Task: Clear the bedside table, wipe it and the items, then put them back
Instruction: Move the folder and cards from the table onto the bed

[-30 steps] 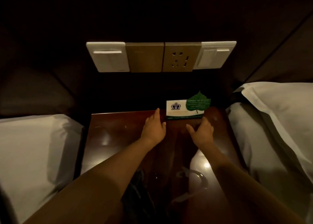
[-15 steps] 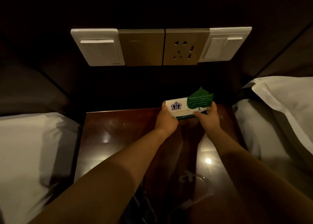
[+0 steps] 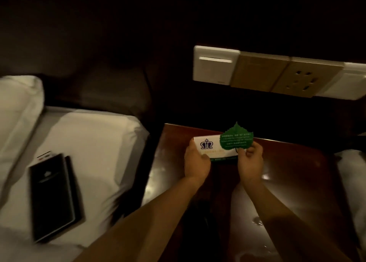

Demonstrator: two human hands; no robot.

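1. Head view, bedside table (image 3: 293,174): dark glossy wood, lower right of frame, with lamp glare on its top.
2. White card (image 3: 214,149): crown emblem at its left end, green strip along the lower edge; held above the table's back-left part.
3. Green leaf-shaped card (image 3: 236,136): overlaps the white card's right end, tip toward 12 o'clock.
4. Left hand (image 3: 196,161): fingers curled closed around the white card's left end.
5. Right hand (image 3: 250,162): fingers pinched shut at the leaf card's stem and the white card's right end.
6. Dark folder (image 3: 51,197): at 9 o'clock from the hands, flat on the white bed (image 3: 99,142), well apart from the table.
7. Wall switch and socket panel (image 3: 277,73): at 1 o'clock, above the table.
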